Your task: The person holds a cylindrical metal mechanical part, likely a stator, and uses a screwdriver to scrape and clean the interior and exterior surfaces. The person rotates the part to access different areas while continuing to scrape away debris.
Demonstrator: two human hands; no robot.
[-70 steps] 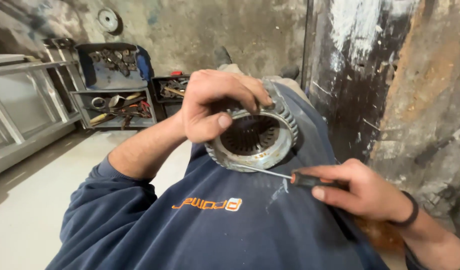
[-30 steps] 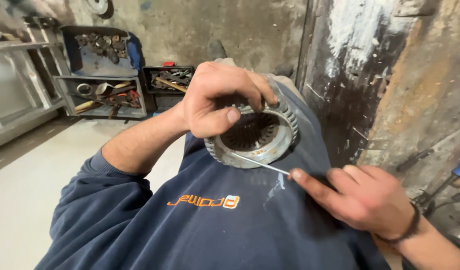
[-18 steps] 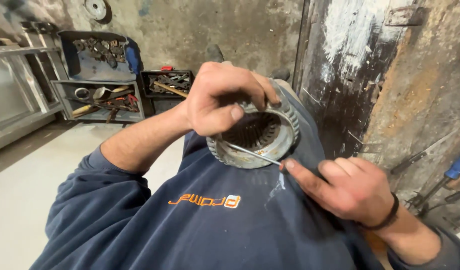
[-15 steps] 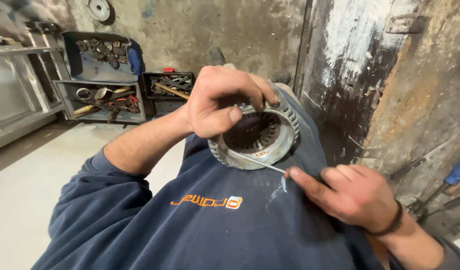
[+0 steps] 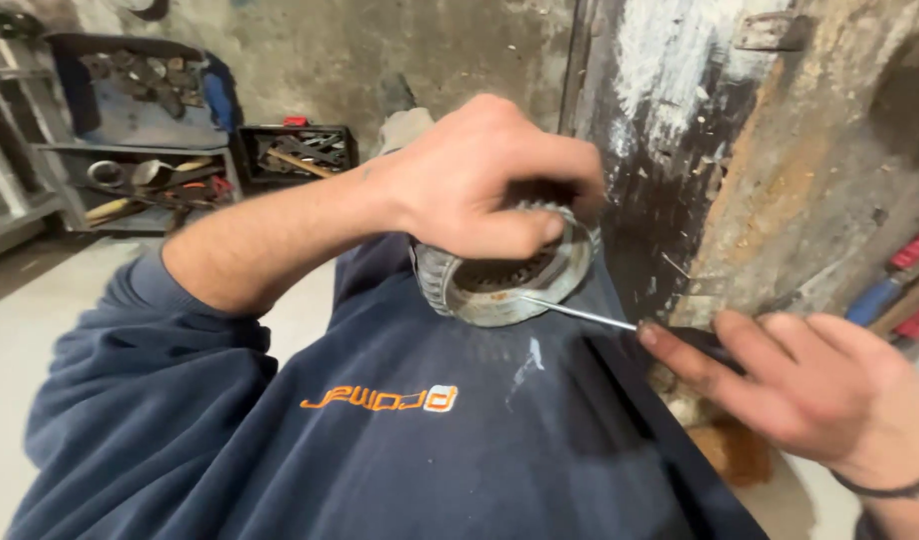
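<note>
A person in a dark blue sweatshirt (image 5: 380, 440) is sitting low, and a scarred dark wall (image 5: 740, 150) is rising close along the right side. A pale floor (image 5: 20, 330) is spreading out to the left, with tool trays (image 5: 150, 110) standing at its far edge against the back wall.

A stator (image 5: 505, 275), a ribbed grey metal ring with a slotted dark core, is resting on the person's lap, just above the sweatshirt's hem, its open face tilting toward the camera. The left hand (image 5: 485, 180) is arching over the stator's top, its fingers (image 5: 570, 165) curling down over the far rim and the thumb pressing across the near rim, so the hand is gripping the ring firmly.

The right hand (image 5: 810, 385) is lying at the lower right, near the wall, its fingers closing loosely around the dark handle of a screwdriver (image 5: 590, 315); the forefinger is stretching along the handle toward the shaft. The thin steel shaft is slanting up and left, and its tip is touching the inner edge of the stator's near rim. A dark band (image 5: 895, 488) is circling the right wrist
</note>
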